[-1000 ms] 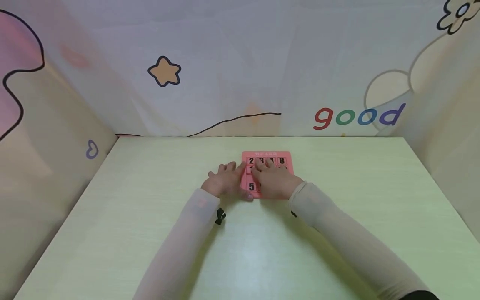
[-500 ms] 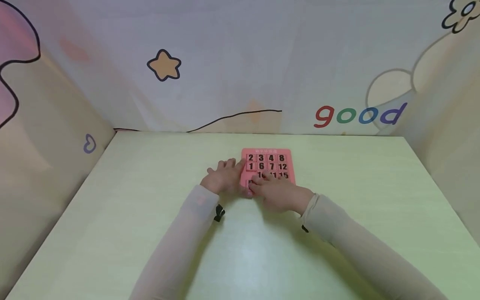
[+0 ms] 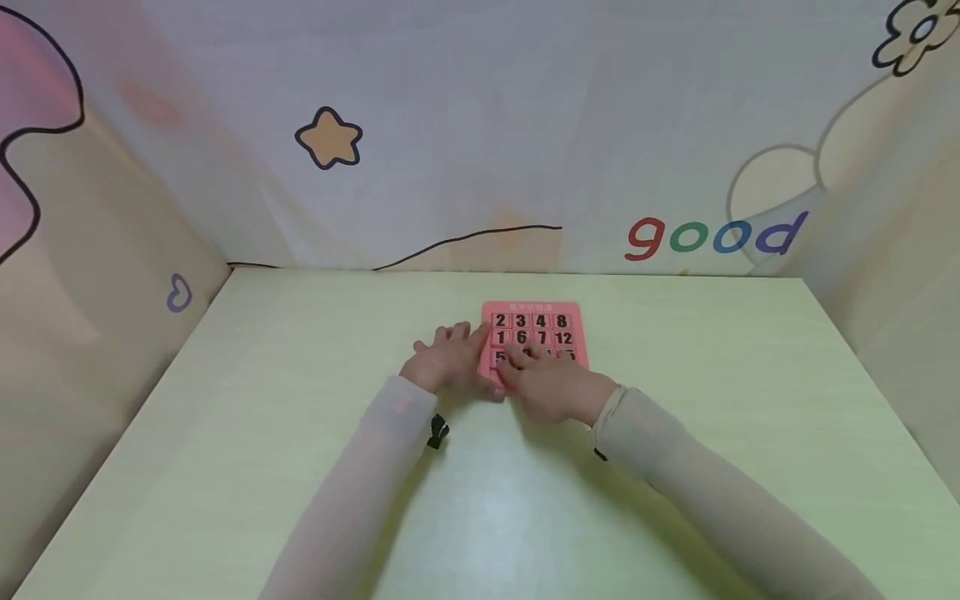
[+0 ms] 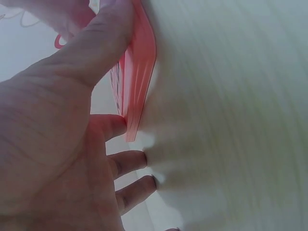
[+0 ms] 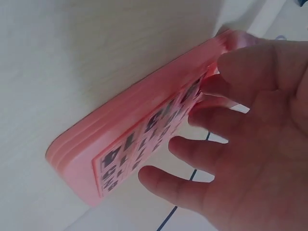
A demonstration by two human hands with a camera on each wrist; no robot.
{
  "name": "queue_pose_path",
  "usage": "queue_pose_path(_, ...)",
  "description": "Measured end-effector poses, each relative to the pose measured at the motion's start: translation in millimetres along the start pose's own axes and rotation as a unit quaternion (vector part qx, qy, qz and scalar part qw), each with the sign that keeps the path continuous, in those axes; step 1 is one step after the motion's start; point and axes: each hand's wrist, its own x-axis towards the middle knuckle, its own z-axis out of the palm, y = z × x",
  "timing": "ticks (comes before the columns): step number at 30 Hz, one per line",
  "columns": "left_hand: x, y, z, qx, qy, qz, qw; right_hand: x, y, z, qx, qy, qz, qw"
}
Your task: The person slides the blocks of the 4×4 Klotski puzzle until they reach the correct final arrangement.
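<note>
A pink number slide puzzle (image 3: 531, 307) lies flat on the table, its black-numbered tiles facing up. My left hand (image 3: 447, 360) holds it at the left: thumb around the near left corner, index finger against the left side, the other fingertips resting on the table. My right hand (image 3: 551, 386) lies over the lower right part, fingers extended and fingertips on the tiles near the tile marked 5 (image 3: 499, 357). The top two rows show 2, 3, 4, 8 and 1, 6, 7, 12. The right hand hides the bottom row and much of the third.
The pale table (image 3: 337, 333) spreads around the puzzle on all sides. A printed fabric backdrop (image 3: 450, 150) with a star, a flower and the word "good" rises behind it and along both sides.
My right hand has shifted from the upper rows toward the near side of the puzzle. The 5 tile has slid up from the bottom row into the third. My left hand stays put.
</note>
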Motion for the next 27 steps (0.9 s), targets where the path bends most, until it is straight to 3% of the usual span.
queue_pose_path(5,-1.9,-1.6,4.6,0.0,-0.003,-0.003,1.0,7.1,5.4,5.5,0.012,0.009,0.021,0.9997)
queue_pose_path(19,-1.2,1.0,2.2,-0.002,0.012,0.004,0.9999,-32.3,18.2,19.3,0.005,0.031,-0.032,0.999)
queue_pose_path(27,-2.2,-1.6,0.5,-0.007,0.012,0.012,0.9998,-30.4,11.0,21.7,-0.006,0.048,-0.037,0.9981)
